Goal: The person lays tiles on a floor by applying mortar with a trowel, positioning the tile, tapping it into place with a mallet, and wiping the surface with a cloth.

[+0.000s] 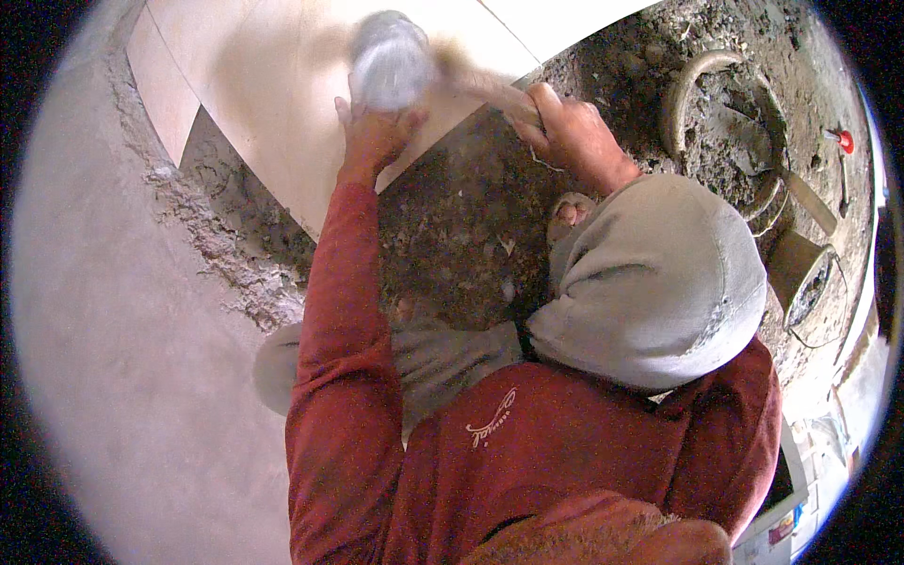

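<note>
My right hand [576,134] grips the wooden handle of a mallet [391,64], whose pale grey head is smeared by motion. That head is over or just in front of the fingers of my left hand [379,139]. My left hand lies on a large cream floor tile [273,141] with its fingers spread, and the mallet head hides some of the fingertips. Whether the head touches the tile I cannot tell. The near corner of the tile points toward me, with dark bare soil or mortar [452,207] beside it.
At the right stands a round basin [676,113] with grey mortar in it. Past it are a bucket [789,268] with a wire handle and a red-ended tool [845,141]. A rough plastered wall [104,311] runs along the left. My bent knee [659,273] sits below my right hand.
</note>
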Motion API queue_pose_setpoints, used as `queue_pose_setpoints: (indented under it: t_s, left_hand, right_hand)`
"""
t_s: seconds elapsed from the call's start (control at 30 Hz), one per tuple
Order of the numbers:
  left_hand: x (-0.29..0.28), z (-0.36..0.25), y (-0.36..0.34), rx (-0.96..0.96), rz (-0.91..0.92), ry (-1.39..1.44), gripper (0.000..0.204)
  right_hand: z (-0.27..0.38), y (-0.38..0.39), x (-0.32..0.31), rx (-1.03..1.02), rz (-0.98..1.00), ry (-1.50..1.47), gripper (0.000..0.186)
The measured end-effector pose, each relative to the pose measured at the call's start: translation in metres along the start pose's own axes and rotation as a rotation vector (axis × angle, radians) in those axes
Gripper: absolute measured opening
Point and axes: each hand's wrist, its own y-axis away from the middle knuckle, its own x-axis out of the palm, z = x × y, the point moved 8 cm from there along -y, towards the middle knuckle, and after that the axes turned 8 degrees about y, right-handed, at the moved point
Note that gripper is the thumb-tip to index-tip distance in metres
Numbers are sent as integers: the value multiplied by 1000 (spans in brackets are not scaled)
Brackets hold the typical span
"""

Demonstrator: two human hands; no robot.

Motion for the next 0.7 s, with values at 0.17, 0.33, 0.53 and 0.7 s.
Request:
queue_pose_setpoints:
  t_s: [0.17, 0.33, 0.53, 0.7]
  left_hand:
    - [-10, -1, -3, -17, -104, -147, 93]
    - [-1, 4, -2, -51, -31, -180, 95]
    - [-3, 4, -3, -8, -94, -184, 94]
    - [-5, 1, -3, -18, -60, -202, 104]
  right_hand:
    - [-7, -7, -3, 56, 4, -28, 36]
    - [-23, 0, 18, 139, 192, 4, 38]
    - [-15, 7, 19, 106, 96, -44, 40]
    - [-14, 0, 21, 199, 221, -28, 45]
